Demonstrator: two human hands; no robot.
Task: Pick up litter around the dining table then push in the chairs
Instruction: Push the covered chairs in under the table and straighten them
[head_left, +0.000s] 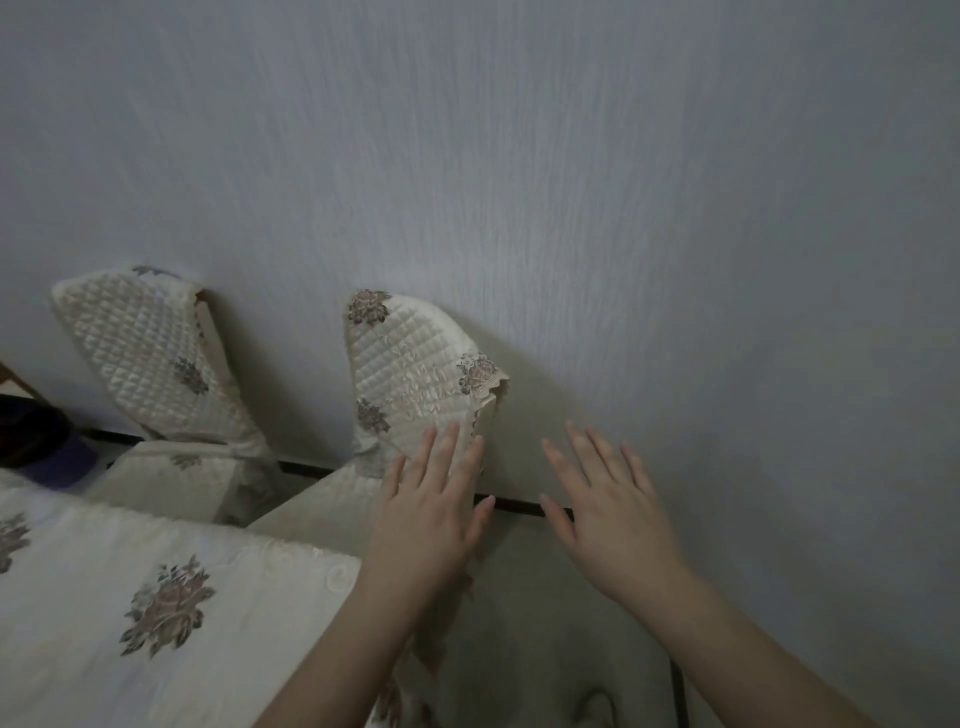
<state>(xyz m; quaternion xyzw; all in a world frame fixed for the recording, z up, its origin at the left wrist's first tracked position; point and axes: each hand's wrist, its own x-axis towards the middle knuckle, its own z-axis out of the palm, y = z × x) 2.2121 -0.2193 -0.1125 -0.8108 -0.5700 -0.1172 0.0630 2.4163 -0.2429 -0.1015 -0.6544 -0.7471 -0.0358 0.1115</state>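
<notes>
Two chairs with cream quilted, flower-patterned covers stand against the pale wall. The nearer chair's back (410, 364) rises in the middle of the view, the other chair (150, 353) is to its left. My left hand (436, 499) is spread flat, fingers reaching the lower edge of the nearer chair's back cover. My right hand (602, 499) hovers open to the right of it, in front of the wall, holding nothing. The dining table (156, 597), under a cream flowered cloth, fills the lower left. No litter shows.
The pale textured wall (571, 182) fills most of the view, with a dark skirting strip (519, 505) at its foot. A dark object and something purple (47, 447) lie at the far left edge. Bare floor (561, 649) shows between my arms.
</notes>
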